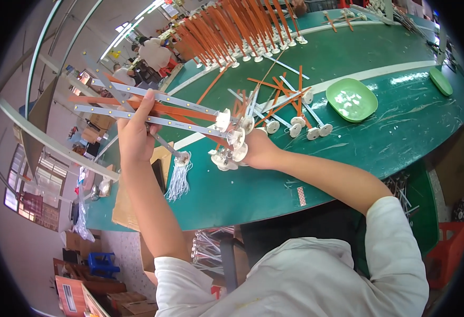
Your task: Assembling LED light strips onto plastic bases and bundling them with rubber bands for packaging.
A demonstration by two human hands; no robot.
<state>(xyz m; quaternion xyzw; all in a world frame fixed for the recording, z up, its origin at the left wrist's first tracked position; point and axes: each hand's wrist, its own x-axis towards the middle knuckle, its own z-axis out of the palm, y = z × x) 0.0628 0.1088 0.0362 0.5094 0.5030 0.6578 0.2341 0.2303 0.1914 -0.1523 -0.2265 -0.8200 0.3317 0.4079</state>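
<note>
My left hand [135,132] is closed around a bundle of long LED strips [176,100], some showing white faces with small yellow chips and others orange backs. The bundle slants above the green table, its round white end caps [237,138] toward my right hand [261,149]. My right hand is closed at those caps, its fingers mostly hidden behind them. Just below the bundle, a grey strip ends in a cap above a tuft of thin white wires [178,182]. More loose strips with round white caps [312,133] lie crossed on the table beyond my right hand.
A light green bowl [352,100] holding small white pieces stands right of the loose strips. Many orange strips [232,31] stand upright in rows at the back. A cardboard sheet [131,203] lies at the table's left edge. Other people [155,55] sit far left.
</note>
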